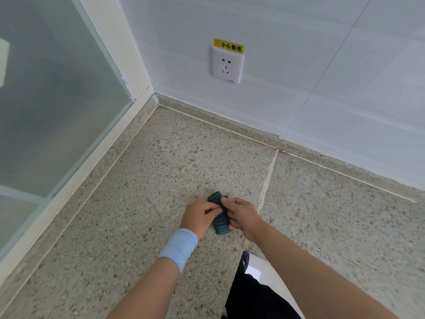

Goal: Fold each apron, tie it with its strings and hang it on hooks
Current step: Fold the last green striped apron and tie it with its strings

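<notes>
A dark green apron (221,225) with thin pale stripes is folded into a small tight bundle. It lies on the speckled stone counter (161,169). My left hand (199,218) grips the bundle from the left, with a light blue band on that wrist. My right hand (240,215) grips it from the right, its fingers pinching at the bundle's middle. Both hands cover most of the bundle; only its top and bottom ends show. The strings are too small to make out.
A white wall socket (226,65) with a yellow warning label sits on the tiled wall (322,65) behind the counter. A frosted glass pane (46,100) in a white frame borders the counter at left. The counter's front edge drops off near my dark trousers (253,295).
</notes>
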Demonstrator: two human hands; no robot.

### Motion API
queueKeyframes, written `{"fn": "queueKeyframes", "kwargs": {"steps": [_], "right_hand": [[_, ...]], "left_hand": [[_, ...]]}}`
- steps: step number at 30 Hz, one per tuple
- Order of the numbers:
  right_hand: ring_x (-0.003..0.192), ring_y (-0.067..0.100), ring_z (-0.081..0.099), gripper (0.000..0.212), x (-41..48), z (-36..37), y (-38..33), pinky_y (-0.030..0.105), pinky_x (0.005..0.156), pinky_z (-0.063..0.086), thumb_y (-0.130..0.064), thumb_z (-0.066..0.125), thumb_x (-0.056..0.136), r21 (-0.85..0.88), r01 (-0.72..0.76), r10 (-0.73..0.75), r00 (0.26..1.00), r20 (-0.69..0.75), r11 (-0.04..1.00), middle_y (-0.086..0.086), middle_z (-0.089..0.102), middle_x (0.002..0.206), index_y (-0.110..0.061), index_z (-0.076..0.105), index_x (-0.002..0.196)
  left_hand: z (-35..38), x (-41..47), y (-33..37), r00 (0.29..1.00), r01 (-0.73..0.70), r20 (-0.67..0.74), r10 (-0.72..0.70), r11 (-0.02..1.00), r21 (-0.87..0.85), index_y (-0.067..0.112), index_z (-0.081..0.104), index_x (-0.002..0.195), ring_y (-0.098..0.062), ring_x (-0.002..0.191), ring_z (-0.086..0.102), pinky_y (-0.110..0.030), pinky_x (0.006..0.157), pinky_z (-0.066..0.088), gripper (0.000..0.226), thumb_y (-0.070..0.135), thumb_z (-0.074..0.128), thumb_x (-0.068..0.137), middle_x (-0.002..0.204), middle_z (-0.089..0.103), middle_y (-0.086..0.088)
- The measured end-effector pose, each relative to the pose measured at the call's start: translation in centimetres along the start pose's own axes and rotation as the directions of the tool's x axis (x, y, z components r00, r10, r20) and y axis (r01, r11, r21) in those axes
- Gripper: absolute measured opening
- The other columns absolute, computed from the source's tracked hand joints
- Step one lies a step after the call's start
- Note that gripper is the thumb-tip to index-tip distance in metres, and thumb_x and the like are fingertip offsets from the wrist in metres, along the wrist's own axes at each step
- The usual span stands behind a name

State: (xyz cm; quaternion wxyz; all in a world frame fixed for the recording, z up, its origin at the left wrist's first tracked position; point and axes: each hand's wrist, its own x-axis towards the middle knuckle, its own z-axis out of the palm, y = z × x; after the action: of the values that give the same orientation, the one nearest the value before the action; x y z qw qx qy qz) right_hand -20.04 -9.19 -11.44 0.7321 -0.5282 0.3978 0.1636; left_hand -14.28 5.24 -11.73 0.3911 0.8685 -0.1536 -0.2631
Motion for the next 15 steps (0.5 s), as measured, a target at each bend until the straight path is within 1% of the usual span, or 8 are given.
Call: {"fn": "queueKeyframes", "kwargs": {"steps": [4,5,7,8,11,13,14,15], "right_hand": [[0.040,0.012,0.031,0.028,-0.2,0.0,-0.3,0.025,0.044,0.035,-0.027,0.075,0.089,-0.007,0.037,-0.037,0.999,0.034,0.999,0.001,0.039,0.052,-0.014,0.055,0.074],[0.041,0.012,0.031,0.027,-0.3,-0.1,-0.4,0.025,0.044,0.034,-0.026,0.075,0.089,0.009,0.035,-0.035,0.998,0.050,0.999,0.002,0.040,0.053,-0.013,0.056,0.075],[0.043,0.013,0.030,0.024,-0.5,-0.5,-0.4,0.026,0.045,0.034,-0.027,0.074,0.090,0.056,0.014,-0.018,0.997,0.079,0.998,0.002,0.041,0.055,-0.012,0.061,0.077],[0.043,0.013,0.029,0.022,-0.5,-0.8,-0.5,0.026,0.046,0.034,-0.029,0.074,0.090,0.074,-0.005,-0.002,0.996,0.088,0.997,0.001,0.041,0.056,-0.013,0.064,0.078],[0.044,0.012,0.028,0.020,-0.7,-1.2,-0.4,0.026,0.048,0.035,-0.033,0.073,0.090,0.082,-0.029,0.022,0.996,0.088,0.996,-0.001,0.039,0.055,-0.013,0.068,0.085],[0.043,0.011,0.028,0.019,-0.8,-1.5,-0.5,0.027,0.048,0.035,-0.029,0.067,0.096,0.094,-0.025,0.019,0.998,0.063,0.995,-0.003,0.037,0.053,-0.010,0.070,0.098],[0.042,0.011,0.031,0.020,-1.0,-1.6,-0.7,0.026,0.047,0.036,-0.026,0.063,0.099,0.038,-0.010,0.008,0.999,0.040,0.999,-0.003,0.039,0.054,-0.009,0.069,0.105],[0.042,0.011,0.037,0.020,-1.2,-2.0,-1.0,0.026,0.047,0.038,-0.024,0.058,0.101,-0.123,0.015,-0.015,1.000,0.000,0.992,-0.002,0.045,0.057,-0.009,0.068,0.108]], "left_hand": [[1.7,-0.2,-0.3,0.998,-0.005,-0.064,-0.002,0.994,-0.110,0.014,0.080,0.093,-0.001,0.079,0.059,-0.006,0.069,0.042,0.010,0.019,0.072,0.089,0.085,0.058,0.013],[2.0,-0.1,-0.3,0.998,0.005,-0.063,-0.014,0.991,-0.136,0.014,0.080,0.092,-0.003,0.080,0.060,-0.007,0.071,0.043,0.010,0.020,0.073,0.089,0.088,0.058,0.010],[2.4,0.0,-0.3,1.000,0.006,-0.024,-0.009,0.990,-0.140,0.013,0.080,0.089,-0.008,0.085,0.060,-0.012,0.075,0.045,0.012,0.023,0.073,0.088,0.092,0.058,0.006],[2.6,0.0,-0.3,1.000,-0.008,-0.008,0.007,0.992,-0.123,0.011,0.080,0.087,-0.007,0.085,0.059,-0.012,0.076,0.045,0.014,0.023,0.073,0.089,0.093,0.057,0.005],[3.1,0.2,0.1,0.999,-0.021,-0.038,0.015,0.991,-0.134,0.008,0.079,0.085,-0.004,0.080,0.057,-0.010,0.072,0.043,0.015,0.020,0.072,0.090,0.089,0.056,0.006],[3.4,0.5,0.4,0.997,0.004,-0.072,-0.014,0.991,-0.136,0.010,0.078,0.084,-0.010,0.078,0.059,-0.021,0.072,0.048,0.018,0.023,0.069,0.092,0.087,0.056,0.004],[3.4,0.7,0.5,0.997,0.024,-0.071,-0.032,0.993,-0.115,0.010,0.078,0.083,-0.014,0.079,0.059,-0.029,0.074,0.051,0.021,0.026,0.067,0.093,0.087,0.056,0.002],[3.4,1.0,0.6,0.997,0.041,-0.062,-0.047,0.996,-0.084,0.010,0.077,0.083,-0.016,0.080,0.060,-0.034,0.075,0.053,0.024,0.029,0.065,0.093,0.088,0.056,0.001]]}}
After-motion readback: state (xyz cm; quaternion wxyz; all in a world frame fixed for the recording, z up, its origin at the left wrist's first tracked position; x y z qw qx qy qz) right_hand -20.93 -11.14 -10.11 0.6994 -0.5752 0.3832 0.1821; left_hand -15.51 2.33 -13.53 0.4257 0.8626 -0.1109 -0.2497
